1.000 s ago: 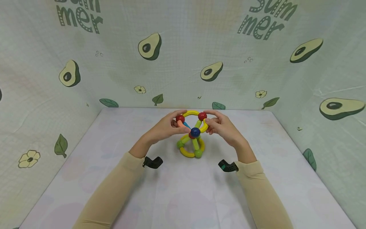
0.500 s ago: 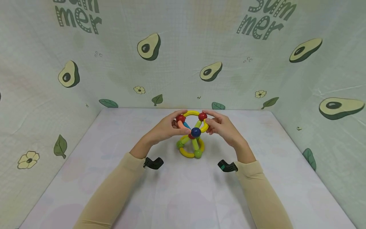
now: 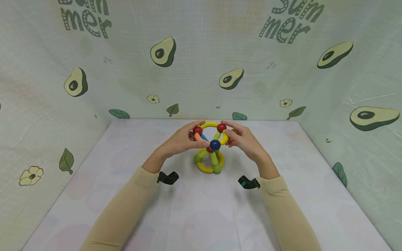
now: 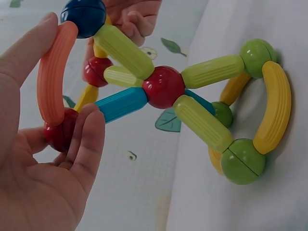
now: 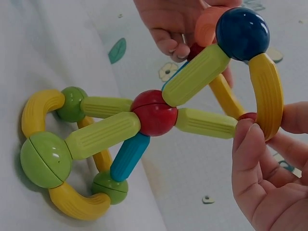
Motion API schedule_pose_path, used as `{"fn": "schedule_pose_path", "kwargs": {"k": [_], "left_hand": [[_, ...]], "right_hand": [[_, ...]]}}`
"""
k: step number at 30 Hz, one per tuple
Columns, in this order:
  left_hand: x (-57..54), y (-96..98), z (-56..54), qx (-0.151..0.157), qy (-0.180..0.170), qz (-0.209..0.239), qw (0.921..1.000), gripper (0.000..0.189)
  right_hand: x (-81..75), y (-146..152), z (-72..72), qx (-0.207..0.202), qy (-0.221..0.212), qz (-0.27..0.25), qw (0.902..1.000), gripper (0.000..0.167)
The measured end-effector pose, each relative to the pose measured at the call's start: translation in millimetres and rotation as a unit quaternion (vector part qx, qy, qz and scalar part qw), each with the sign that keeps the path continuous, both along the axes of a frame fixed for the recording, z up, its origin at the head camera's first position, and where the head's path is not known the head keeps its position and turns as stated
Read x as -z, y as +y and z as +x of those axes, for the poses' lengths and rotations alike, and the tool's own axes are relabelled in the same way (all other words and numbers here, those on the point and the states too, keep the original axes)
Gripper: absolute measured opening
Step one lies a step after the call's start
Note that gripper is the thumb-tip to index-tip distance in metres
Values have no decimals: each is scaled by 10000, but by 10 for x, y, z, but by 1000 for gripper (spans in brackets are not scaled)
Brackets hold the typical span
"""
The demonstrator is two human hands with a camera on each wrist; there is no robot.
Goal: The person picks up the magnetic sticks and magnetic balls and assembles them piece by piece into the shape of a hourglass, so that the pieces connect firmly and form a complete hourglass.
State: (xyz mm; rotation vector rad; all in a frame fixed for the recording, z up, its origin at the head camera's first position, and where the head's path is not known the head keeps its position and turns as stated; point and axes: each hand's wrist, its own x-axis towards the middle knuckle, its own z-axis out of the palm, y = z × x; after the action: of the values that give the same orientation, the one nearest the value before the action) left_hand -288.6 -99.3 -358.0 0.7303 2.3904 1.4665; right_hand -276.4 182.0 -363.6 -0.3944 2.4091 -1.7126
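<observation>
A building-toy structure of balls and sticks [image 3: 214, 158] stands upright on the table, narrow at its middle red ball [image 4: 163, 87]. Three green balls joined by curved yellow sticks [image 5: 79, 204] form its base ring. The upper ring has a dark blue ball [image 5: 242, 33], two red balls, two curved yellow sticks and a curved orange stick [image 4: 57, 72]. My left hand [image 3: 179, 141] holds the left red ball [image 3: 198, 130], its thumb along the orange stick. My right hand [image 3: 243, 140] pinches the right side of the ring, at the yellow stick [image 5: 267, 96] and the red ball [image 3: 221, 128].
A pale patterned cloth covers the table [image 3: 201, 216]. Cloth walls [image 3: 194, 83] with avocado prints rise behind it and on both sides. Black bands [image 3: 168, 178] sit at both wrists.
</observation>
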Motion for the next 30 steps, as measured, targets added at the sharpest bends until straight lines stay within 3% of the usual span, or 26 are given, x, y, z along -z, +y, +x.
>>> {"fn": "schedule_pose_path", "kwargs": {"k": [30], "left_hand": [[41, -10, -6, -160, 48, -200, 9997, 94]], "right_hand": [[-21, 22, 13, -240, -28, 50, 9997, 50]]}}
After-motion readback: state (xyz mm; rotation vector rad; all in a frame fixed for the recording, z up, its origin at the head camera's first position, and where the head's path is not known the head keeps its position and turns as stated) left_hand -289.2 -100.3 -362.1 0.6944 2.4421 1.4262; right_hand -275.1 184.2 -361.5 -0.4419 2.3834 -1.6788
